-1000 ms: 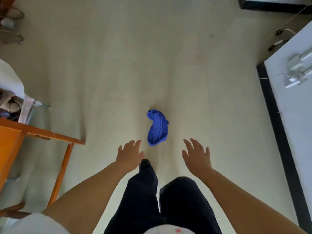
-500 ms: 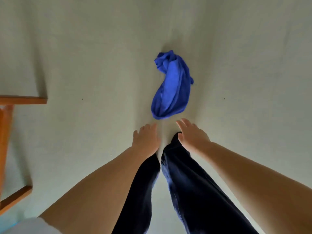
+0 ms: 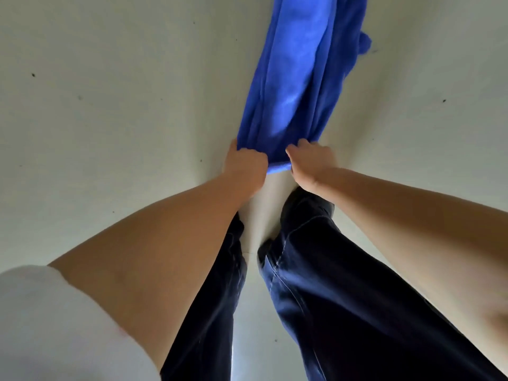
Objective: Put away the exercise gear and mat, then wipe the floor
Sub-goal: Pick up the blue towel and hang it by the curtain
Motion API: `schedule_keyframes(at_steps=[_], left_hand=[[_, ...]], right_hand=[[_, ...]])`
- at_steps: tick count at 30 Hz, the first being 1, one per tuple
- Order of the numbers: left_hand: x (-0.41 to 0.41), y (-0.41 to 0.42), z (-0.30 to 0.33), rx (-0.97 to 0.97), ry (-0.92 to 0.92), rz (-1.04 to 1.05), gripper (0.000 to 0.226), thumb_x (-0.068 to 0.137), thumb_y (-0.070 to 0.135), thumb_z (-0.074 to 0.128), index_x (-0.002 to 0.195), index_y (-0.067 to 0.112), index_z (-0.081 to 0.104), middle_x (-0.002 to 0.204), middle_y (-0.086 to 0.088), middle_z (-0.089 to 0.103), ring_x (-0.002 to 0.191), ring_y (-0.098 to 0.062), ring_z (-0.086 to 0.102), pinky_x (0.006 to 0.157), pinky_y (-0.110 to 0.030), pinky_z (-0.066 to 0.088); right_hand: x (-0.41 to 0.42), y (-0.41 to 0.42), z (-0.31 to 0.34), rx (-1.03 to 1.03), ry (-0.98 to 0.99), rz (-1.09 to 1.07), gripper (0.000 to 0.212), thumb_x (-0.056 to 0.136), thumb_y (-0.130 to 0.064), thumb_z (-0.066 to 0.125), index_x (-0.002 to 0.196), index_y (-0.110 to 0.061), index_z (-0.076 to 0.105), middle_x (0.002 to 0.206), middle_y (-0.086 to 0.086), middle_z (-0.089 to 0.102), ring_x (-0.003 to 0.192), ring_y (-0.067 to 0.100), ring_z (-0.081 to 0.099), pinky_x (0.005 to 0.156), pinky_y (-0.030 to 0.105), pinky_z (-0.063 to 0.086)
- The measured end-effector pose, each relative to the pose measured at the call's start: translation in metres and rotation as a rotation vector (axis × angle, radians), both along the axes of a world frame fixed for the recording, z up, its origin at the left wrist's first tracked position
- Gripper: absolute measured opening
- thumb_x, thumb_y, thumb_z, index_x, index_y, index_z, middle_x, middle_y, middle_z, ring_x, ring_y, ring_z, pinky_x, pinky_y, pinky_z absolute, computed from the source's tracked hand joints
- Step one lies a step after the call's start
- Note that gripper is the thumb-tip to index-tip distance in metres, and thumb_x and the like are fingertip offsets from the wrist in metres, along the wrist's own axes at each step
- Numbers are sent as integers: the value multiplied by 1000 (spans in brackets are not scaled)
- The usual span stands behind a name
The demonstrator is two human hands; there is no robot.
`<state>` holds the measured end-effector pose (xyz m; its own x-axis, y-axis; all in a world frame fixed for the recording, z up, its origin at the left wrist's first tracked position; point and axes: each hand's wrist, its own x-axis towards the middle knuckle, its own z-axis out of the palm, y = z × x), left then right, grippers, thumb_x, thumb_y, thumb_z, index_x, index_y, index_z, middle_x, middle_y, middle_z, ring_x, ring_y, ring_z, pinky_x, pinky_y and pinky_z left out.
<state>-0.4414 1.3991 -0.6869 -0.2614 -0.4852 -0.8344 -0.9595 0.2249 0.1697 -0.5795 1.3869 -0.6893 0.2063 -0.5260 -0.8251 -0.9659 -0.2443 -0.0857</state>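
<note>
Pale floor (image 3: 110,119), speckled with dark flecks. Left hand (image 3: 246,167) and right hand (image 3: 312,163) side by side, each clamped on the near edge of the blue cloth (image 3: 297,78). Cloth stretching from hands toward 12 o'clock. Dark trousers (image 3: 316,284) at 6 o'clock.

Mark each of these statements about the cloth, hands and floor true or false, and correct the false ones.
1. Both hands grip the cloth. True: the left hand and right hand hold its near edge.
2. The cloth is red. False: it is blue.
3. The cloth lies on the floor. True.
4. The hands hold the cloth's far end. False: they hold the end nearest the person.
5. The trousers are white. False: they are dark blue.
</note>
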Motion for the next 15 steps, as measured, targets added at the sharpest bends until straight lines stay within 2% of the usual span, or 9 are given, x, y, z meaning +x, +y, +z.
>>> schedule_keyframes(at_steps=[2,3,4,6,9,11,13,15], left_hand=[[2,0,29,72,65,8,18,93,17,45,104,14,59,100,-2,66,96,-23,59,100,-32,31],[4,1,49,74,90,19,18,93,16,44,104,14,58,99,-3,66,91,-24,59,89,-31,35],[8,2,73,58,104,38,16,93,15,43,104,13,55,98,-4,65,85,-25,57,76,-30,36],[15,0,126,0,108,77,14,93,13,43,107,11,47,94,-7,64,71,-25,49,63,-32,34],[26,-15,207,-76,109,95,19,94,12,43,113,10,41,93,-8,61,66,-24,45,60,-33,37],[33,-35,260,-97,117,126,23,93,9,43,116,9,41,98,-9,59,73,-26,52,63,-34,40],[37,-60,315,-130,125,151,25,92,7,44,118,8,42,105,-10,57,86,-28,59,67,-35,42],[40,-87,376,-184,138,187,25,91,8,45,116,9,42,107,-9,56,92,-30,60,68,-34,40]], right_hand=[[3,-1,25,35,-22,-28,28,92,-14,49,119,-11,45,120,9,50,108,31,52,68,35,33],[6,-2,43,35,-36,-49,28,93,-17,49,119,-10,44,120,9,51,108,30,53,68,34,33],[8,-2,64,38,-50,-63,28,93,-20,49,118,-9,44,120,9,52,108,30,53,68,34,33],[13,-5,114,40,-91,-84,25,94,-23,49,114,-9,43,118,9,54,108,29,52,68,34,33],[20,-21,198,4,-197,-153,15,94,-20,46,103,-9,42,106,10,57,97,30,52,64,35,32],[24,-40,256,-47,-275,-215,9,93,-18,44,95,-10,40,98,12,57,85,32,52,61,35,32],[28,-63,317,-98,-343,-229,15,93,-21,44,99,-8,45,95,12,59,82,32,53,62,33,32],[26,-85,379,-147,-390,-167,28,92,-32,48,107,-9,47,94,10,60,85,31,57,63,32,35]])
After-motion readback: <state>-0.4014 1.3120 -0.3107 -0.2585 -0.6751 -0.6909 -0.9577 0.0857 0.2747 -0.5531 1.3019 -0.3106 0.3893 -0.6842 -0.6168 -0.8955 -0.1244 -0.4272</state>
